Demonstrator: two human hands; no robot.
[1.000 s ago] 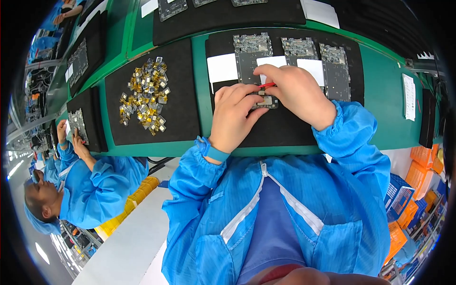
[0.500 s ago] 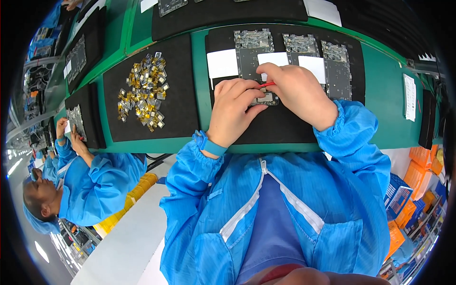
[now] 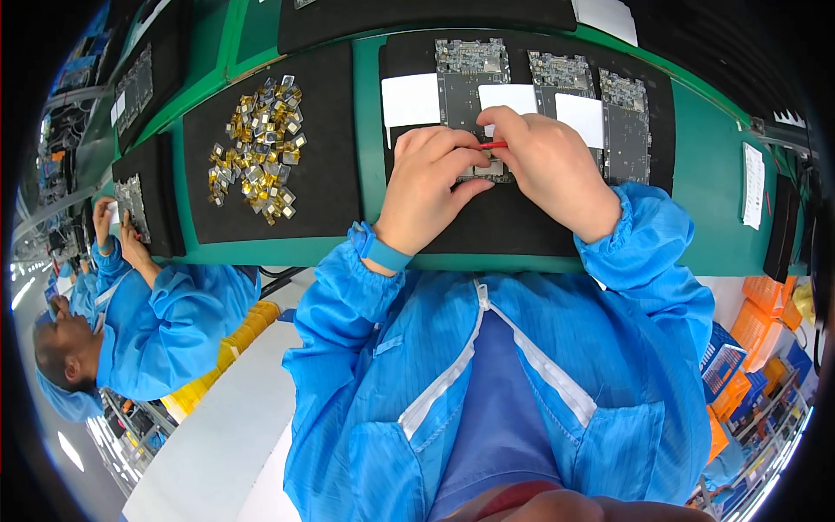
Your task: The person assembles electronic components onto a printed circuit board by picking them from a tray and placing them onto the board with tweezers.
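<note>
My right hand (image 3: 561, 174) pinches a thin red stick-like tool (image 3: 493, 145) between thumb and fingers. Its tip meets my left fingertips, and its kind is unclear. Under both hands lies a long dark circuit board (image 3: 457, 97), densely populated at its far end, with metal-covered parts at the near end. My left hand (image 3: 426, 178) curls over that near end, thumb and bent fingers on either side of it. The exact spot under the fingertips is partly hidden. A white card (image 3: 507, 97) lies over the board's right side, just beyond my hands.
Two more circuit boards (image 3: 561, 70) (image 3: 624, 130) lie right on the black mat (image 3: 522, 230), with white cards (image 3: 410, 100) among them. Left, small gold-and-silver parts (image 3: 265, 148) are heaped on another mat (image 3: 326, 104). A co-worker (image 3: 165, 331) handles a board at far left.
The bench and its contents sit slightly higher in view. Both hands stay at the board's near end, and the red tool now lies a little flatter.
</note>
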